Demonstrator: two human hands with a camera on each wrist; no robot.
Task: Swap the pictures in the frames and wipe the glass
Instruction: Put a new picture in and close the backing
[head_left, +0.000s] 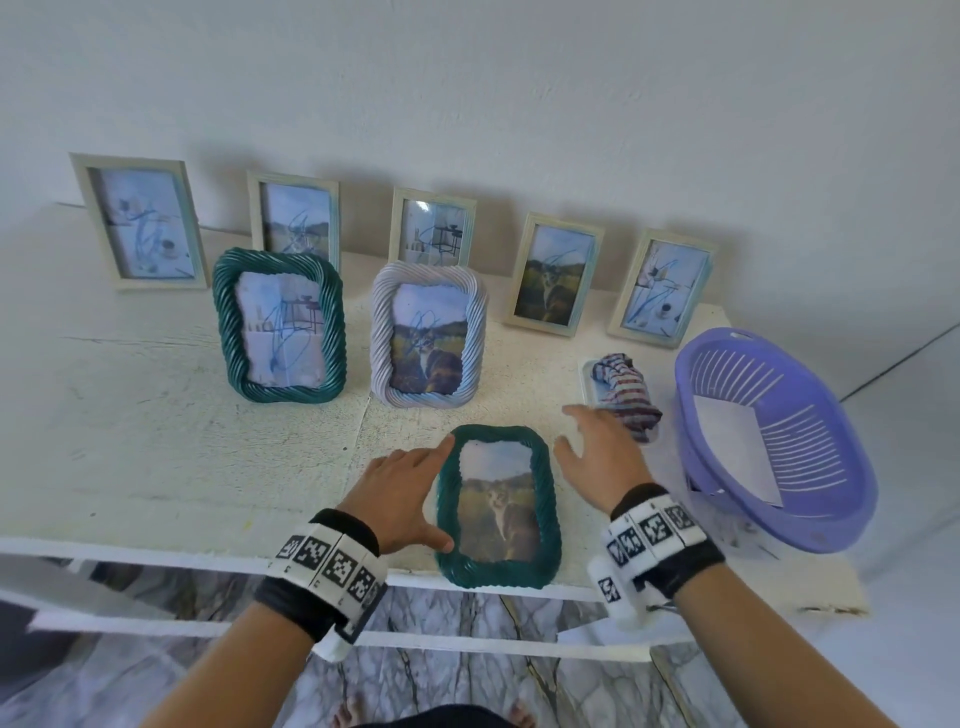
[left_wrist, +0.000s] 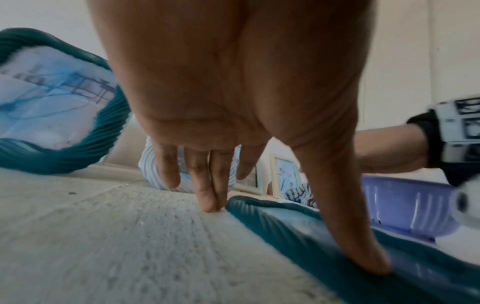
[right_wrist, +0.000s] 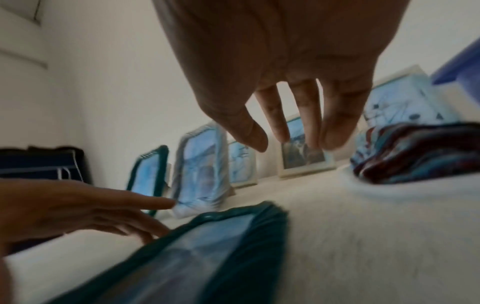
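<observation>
A teal twisted frame (head_left: 498, 506) with a cat picture lies flat, glass up, at the table's front edge. My left hand (head_left: 410, 491) lies open beside its left side. Its fingertips (left_wrist: 207, 202) touch the table and its thumb (left_wrist: 363, 255) presses on the frame's rim (left_wrist: 298, 232). My right hand (head_left: 592, 447) hovers open just right of the frame and holds nothing; its fingers (right_wrist: 306, 123) hang relaxed. A striped cloth (head_left: 626, 392) lies bunched just beyond it, also in the right wrist view (right_wrist: 415, 152).
A second teal frame (head_left: 280, 325) and a lilac frame (head_left: 428, 335) stand upright mid-table. Several pale frames (head_left: 556, 280) lean on the wall behind. A purple basket (head_left: 810, 525) holding white paper sits at the right. The cloth rests on a pale flat object (head_left: 589, 376).
</observation>
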